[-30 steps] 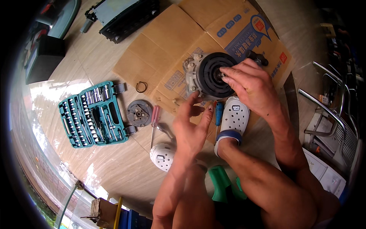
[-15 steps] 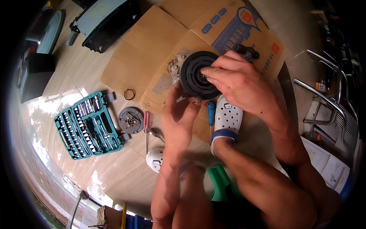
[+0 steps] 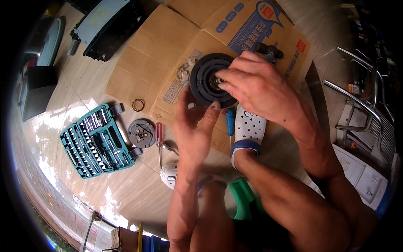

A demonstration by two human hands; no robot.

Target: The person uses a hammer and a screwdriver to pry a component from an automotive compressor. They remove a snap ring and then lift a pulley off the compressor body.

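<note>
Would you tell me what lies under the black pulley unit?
Flattened cardboard lies under the black pulley unit. The right hand covers its centre, and the left hand hides its lower edge.

Teal socket set (image 3: 97,141), perhaps screwdrivers (image 3: 159,136), snap ring (image 3: 138,105).

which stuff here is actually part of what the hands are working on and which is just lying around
In hand:
- black pulley on the grey compressor body
- right hand, fingertips at the pulley's hub
- left hand, touching the pulley's lower rim
- cardboard under it

Lying about:
- teal socket set
- round metal disc
- snap ring
- red-handled screwdriver
- blue-handled screwdriver
- black unit
</note>
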